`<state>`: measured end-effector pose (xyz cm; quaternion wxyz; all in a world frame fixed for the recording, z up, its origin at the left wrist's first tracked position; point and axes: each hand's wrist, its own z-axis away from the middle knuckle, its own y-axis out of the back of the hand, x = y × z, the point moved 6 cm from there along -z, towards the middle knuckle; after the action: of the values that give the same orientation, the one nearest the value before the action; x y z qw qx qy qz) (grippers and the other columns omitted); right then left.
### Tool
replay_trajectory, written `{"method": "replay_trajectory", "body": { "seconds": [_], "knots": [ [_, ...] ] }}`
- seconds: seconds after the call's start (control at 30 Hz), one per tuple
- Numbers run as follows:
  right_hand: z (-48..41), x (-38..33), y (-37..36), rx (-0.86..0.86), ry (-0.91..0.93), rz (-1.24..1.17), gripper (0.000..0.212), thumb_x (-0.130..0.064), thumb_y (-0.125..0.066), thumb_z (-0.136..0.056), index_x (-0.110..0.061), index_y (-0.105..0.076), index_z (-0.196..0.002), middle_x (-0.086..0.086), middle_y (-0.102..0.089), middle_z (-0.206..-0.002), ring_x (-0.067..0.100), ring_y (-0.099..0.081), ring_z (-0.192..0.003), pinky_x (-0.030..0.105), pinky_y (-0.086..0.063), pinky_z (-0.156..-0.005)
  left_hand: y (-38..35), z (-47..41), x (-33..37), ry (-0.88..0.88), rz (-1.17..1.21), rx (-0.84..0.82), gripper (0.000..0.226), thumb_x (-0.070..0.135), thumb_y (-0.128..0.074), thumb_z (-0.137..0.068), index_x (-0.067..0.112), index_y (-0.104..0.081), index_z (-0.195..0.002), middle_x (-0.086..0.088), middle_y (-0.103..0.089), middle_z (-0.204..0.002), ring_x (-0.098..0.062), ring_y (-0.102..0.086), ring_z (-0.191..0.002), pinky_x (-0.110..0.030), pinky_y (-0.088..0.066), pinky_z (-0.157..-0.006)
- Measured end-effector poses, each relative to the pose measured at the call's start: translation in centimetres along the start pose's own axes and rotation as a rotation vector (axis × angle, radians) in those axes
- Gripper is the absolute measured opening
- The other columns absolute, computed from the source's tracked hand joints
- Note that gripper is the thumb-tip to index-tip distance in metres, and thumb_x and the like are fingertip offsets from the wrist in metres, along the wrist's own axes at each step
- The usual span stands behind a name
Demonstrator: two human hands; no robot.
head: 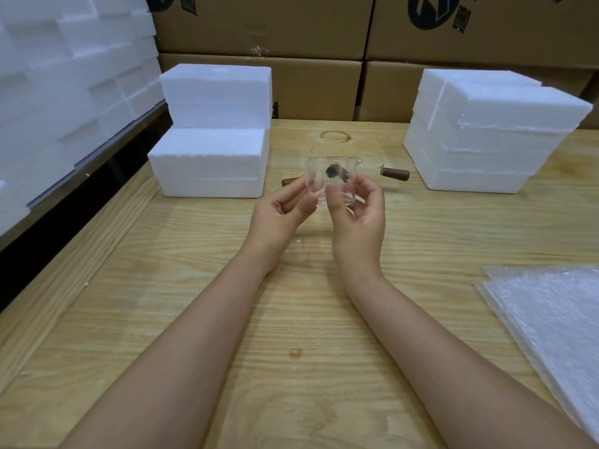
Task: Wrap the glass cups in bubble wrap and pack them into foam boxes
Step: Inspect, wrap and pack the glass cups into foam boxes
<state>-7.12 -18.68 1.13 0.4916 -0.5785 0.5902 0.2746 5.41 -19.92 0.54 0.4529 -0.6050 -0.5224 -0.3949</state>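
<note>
A clear glass cup [334, 176] with a dark wooden handle and a small spout is held up above the wooden table [201, 286], between both hands. My left hand [282, 212] pinches its left wall with thumb and fingertips. My right hand [359, 212] grips its right side, thumb across the front. Behind it, other glass cups lie on the table; one with a brown handle [395, 174] shows to the right, and another handle tip [288, 181] pokes out at the left. Sheets of bubble wrap [557, 322] lie at the right edge. White foam boxes stand stacked at the left [210, 157] and right [486, 134].
Cardboard cartons [291, 43] form a wall behind the table. More white foam pieces [64, 92] are piled high along the left side, beyond the table's left edge. A ring stain [335, 136] marks the tabletop behind the cups.
</note>
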Motion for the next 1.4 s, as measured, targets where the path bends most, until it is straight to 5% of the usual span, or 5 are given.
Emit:
{"method": "replay_trajectory", "body": {
  "seconds": [0.5, 0.7, 1.07, 1.23, 1.4],
  "knots": [
    [0.2, 0.3, -0.1, 0.007, -0.026, 0.065, 0.044, -0.046, -0.038, -0.092, -0.022, -0.052, -0.127, -0.008, -0.068, -0.110, 0.005, -0.063, -0.106, 0.036, -0.050, -0.097, -0.8, 0.2, 0.5, -0.062, -0.028, -0.066, 0.064, 0.027, -0.061, -0.080, 0.024, -0.038, -0.140, -0.011, -0.056, -0.136, -0.010, -0.057, -0.120, -0.028, -0.045, -0.103],
    [0.0, 0.0, -0.1, -0.019, -0.010, 0.015, 0.040, -0.039, -0.054, -0.092, -0.035, -0.034, -0.126, 0.000, -0.055, -0.122, 0.005, -0.061, -0.104, 0.022, -0.050, -0.088, -0.2, -0.1, 0.2, -0.092, -0.041, -0.016, 0.059, 0.025, -0.068, -0.078, 0.030, -0.045, -0.133, 0.019, -0.065, -0.118, -0.006, -0.056, -0.121, -0.033, -0.046, -0.104],
    [-0.6, 0.3, 0.2, 0.041, -0.088, -0.118, 0.035, -0.018, -0.068, -0.086, -0.020, -0.041, -0.107, 0.005, -0.049, -0.105, -0.013, -0.059, -0.077, 0.014, -0.050, -0.075, 0.4, -0.2, -0.4, -0.018, 0.023, 0.055, 0.062, 0.032, -0.082, -0.066, 0.018, -0.045, -0.114, -0.012, -0.069, -0.113, -0.017, -0.068, -0.105, -0.038, -0.051, -0.097],
    [-0.6, 0.8, -0.1, 0.020, -0.178, -0.241, 0.027, -0.032, -0.062, -0.087, -0.018, -0.048, -0.105, 0.006, -0.057, -0.108, 0.030, -0.064, -0.106, 0.038, -0.054, -0.090, -0.2, -0.3, -0.5, 0.079, 0.062, 0.005, 0.104, 0.074, -0.079, -0.045, 0.012, -0.051, -0.124, -0.002, -0.072, -0.107, -0.018, -0.065, -0.108, -0.030, -0.050, -0.096],
    [-0.7, 1.0, -0.2, 0.021, -0.205, -0.275, 0.013, -0.025, -0.053, -0.096, -0.013, -0.051, -0.103, 0.010, -0.064, -0.105, 0.018, -0.068, -0.088, 0.024, -0.055, -0.070, -0.5, -0.1, -0.8, 0.082, 0.025, -0.072, 0.026, 0.037, -0.064, -0.086, 0.021, -0.070, -0.106, 0.006, -0.073, -0.100, -0.010, -0.063, -0.104, -0.031, -0.048, -0.100]
  ]
}}
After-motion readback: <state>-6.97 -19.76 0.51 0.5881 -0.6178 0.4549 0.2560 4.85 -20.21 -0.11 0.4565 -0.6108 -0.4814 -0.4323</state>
